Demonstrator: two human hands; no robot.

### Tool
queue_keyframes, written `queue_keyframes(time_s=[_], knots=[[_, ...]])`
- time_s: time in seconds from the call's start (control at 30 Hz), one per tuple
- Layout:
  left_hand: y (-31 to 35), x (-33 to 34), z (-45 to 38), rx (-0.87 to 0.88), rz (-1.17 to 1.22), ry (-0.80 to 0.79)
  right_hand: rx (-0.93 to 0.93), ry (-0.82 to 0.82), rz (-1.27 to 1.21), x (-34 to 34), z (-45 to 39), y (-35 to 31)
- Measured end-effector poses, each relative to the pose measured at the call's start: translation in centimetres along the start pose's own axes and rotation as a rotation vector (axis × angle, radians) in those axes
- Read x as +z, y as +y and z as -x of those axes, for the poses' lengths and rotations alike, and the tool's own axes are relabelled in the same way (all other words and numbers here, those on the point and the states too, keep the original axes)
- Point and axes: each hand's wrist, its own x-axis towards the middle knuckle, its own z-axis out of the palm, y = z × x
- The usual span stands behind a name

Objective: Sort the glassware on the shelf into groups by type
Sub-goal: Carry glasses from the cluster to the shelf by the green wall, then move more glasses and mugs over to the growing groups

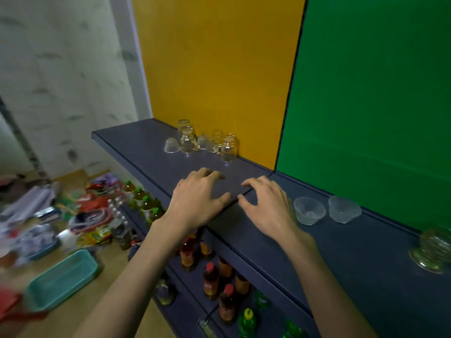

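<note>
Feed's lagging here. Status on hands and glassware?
Left hand, right hand empty, over shelf. Jars clustered left; two cups right. Nothing in the way.

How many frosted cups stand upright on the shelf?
2. The nearer frosted cup and the farther frosted cup stand side by side before the green panel, right of the right hand.

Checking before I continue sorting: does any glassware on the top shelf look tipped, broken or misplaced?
Nothing looks broken or spilled. One cup in the left cluster stands upside down, while two similar cups sit upright, apart, on the right.
</note>
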Motion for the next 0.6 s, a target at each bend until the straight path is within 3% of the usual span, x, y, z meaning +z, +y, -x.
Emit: queue_keyframes(time_s=[0.23, 0.6], knots=[[-7.5, -2.5, 1.9, -0.045, -0.094, 0.048, -0.078, -0.031, -0.028, 3.9, -2.1, -7.2], [-23.8, -6.0, 1.3, -0.016, -0.072, 0.042, -0.02, -0.018, 0.026, 11.9, -7.1, -19.9]])
